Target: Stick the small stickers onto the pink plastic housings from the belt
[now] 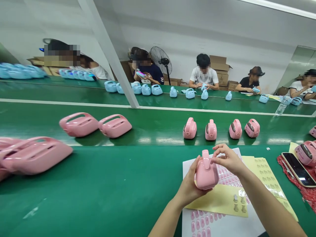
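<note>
My left hand (190, 187) is wrapped round a pink plastic device with a carrying handle (207, 176), holding it up above the sheets. Beside the handle, my right hand (228, 159) has its thumb and a finger bent together in a pinch against the device's side. Whatever sits between those fingertips is too small to make out. Below lie a yellow sticker sheet (212, 200) with a few grey stickers left at its right end and a white sheet (202, 227) of pink oval stickers. Another yellow sheet (265, 171) with rows of stickers lies to the right.
Pink devices (189, 128) stand in a row along the green belt (158, 123), with more at left (37, 156). A phone (298, 168) rests on red wrap (309, 194) at right. Co-workers (203, 74) handle blue devices (190, 93) across the line. A slanted white post (111, 56) stands ahead.
</note>
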A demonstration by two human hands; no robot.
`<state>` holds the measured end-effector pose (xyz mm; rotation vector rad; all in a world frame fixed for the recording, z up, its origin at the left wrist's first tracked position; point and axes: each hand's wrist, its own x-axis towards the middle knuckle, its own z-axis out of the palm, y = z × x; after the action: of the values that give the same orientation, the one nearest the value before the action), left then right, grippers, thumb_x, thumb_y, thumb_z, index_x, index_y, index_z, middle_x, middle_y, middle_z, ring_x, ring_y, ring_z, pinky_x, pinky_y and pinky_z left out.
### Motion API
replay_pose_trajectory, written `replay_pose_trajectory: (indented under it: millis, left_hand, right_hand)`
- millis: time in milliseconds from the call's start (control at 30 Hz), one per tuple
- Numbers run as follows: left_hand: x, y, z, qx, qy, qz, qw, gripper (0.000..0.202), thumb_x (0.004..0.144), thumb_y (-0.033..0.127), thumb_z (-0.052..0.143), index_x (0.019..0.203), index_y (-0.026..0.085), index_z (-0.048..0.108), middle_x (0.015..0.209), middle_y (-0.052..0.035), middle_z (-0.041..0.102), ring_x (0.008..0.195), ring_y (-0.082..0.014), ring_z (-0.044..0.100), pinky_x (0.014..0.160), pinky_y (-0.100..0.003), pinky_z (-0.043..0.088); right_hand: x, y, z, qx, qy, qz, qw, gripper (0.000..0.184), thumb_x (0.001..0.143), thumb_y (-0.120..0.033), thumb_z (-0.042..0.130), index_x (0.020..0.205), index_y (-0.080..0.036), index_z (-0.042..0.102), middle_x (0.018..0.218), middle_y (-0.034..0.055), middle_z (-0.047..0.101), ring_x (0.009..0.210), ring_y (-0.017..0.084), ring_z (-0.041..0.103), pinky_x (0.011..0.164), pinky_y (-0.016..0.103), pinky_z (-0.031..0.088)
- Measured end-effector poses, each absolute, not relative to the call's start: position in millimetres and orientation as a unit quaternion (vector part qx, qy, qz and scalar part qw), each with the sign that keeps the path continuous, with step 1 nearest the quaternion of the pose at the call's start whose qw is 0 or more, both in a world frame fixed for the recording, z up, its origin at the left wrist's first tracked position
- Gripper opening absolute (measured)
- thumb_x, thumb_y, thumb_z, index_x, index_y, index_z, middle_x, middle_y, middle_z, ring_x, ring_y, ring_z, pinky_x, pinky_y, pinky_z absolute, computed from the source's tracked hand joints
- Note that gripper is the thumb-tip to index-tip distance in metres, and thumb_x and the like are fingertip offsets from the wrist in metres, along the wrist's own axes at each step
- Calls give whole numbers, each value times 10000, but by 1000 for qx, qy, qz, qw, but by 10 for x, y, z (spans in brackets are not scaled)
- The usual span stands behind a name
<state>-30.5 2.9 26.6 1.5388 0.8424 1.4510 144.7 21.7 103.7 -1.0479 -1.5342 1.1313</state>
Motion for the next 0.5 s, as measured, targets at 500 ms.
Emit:
replay_pose_trajectory:
  millis: [500]
  left_hand:
    - [-274, 30, 203, 746, 307, 520, 281, 969, 467, 159, 789, 1321, 334, 367, 1273, -130, 526, 1053, -355, 555, 819, -487, 472]
  right_hand:
    - [1348, 45, 964, -495, -657, 380, 423, 68, 654, -169, 640, 605, -188, 598, 905, 37, 482, 961, 194, 515, 729, 308, 486]
